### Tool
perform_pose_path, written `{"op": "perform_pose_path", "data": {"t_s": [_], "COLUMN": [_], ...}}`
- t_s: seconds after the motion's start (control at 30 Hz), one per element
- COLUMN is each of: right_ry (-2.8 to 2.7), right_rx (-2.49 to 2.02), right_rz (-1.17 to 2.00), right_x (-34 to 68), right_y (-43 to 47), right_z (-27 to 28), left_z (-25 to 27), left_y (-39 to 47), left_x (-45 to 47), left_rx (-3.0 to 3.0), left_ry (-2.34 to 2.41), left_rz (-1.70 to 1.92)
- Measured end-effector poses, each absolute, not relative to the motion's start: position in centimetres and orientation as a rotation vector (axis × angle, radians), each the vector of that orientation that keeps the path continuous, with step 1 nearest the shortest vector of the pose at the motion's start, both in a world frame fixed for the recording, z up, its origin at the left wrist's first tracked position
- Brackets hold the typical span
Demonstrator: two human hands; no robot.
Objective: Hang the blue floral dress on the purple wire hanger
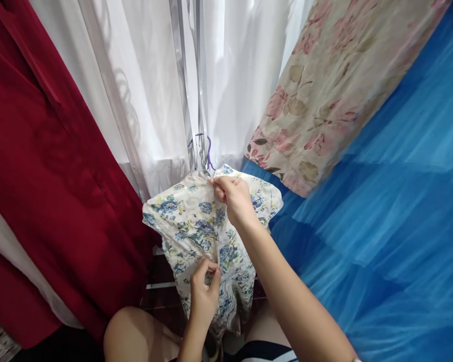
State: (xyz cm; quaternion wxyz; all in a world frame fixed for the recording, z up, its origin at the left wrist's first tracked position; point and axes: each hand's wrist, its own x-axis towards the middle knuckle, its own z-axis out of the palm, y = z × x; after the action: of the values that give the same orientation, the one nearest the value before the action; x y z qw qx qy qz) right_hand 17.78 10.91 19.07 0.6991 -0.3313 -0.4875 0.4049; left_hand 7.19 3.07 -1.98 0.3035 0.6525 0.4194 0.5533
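A white dress with blue and yellow flowers (203, 226) hangs in front of me on a purple hanger (210, 153), its short sleeves spread to both sides. A long seam or opening runs down its middle. At the top of that line, just below the neckline, my right hand (234, 193) pinches the fabric between thumb and fingers. Lower down, my left hand (206, 284) pinches the same line, fingertips pressed together. Whatever small part lies inside either pinch is hidden by the fingers. Below my left hand the dress falls in folds between my knees.
Red cloth (60, 166) hangs at the left. White curtains (241, 75) hang behind the dress, with shiny grey straps (196, 65) running down to the hanger. To the right are a beige, pink-flowered garment (305, 105) and layered blue tulle (392, 216). My bare knee (136, 334) is below.
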Motion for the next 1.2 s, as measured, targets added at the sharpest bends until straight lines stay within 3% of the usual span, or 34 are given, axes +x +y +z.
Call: {"op": "perform_pose_path", "data": {"t_s": [0.33,0.43,0.6,0.73,0.97,1.2], "right_ry": [-1.075,-1.104,-1.189,-1.286,-1.264,-1.231], "right_rx": [-0.767,-0.742,-0.722,-0.752,-0.733,-0.837], "right_rz": [0.919,0.934,0.928,0.836,0.862,0.82], "right_x": [18.9,18.2,18.4,19.6,18.8,18.1], "right_y": [10.1,10.0,9.4,9.2,10.5,10.1], "right_z": [16.5,15.9,15.8,15.9,15.7,13.3], "left_z": [-4.9,-1.5,9.6,15.3,16.4,17.2], "left_y": [4.1,5.3,8.9,11.6,11.1,11.3], "left_x": [7.2,5.9,5.5,6.2,5.7,5.2], "left_rx": [1.625,1.506,1.549,1.845,2.046,1.936], "left_ry": [1.14,1.08,0.95,0.884,0.964,0.949], "left_rz": [1.31,1.412,1.846,1.706,1.532,1.681]}}
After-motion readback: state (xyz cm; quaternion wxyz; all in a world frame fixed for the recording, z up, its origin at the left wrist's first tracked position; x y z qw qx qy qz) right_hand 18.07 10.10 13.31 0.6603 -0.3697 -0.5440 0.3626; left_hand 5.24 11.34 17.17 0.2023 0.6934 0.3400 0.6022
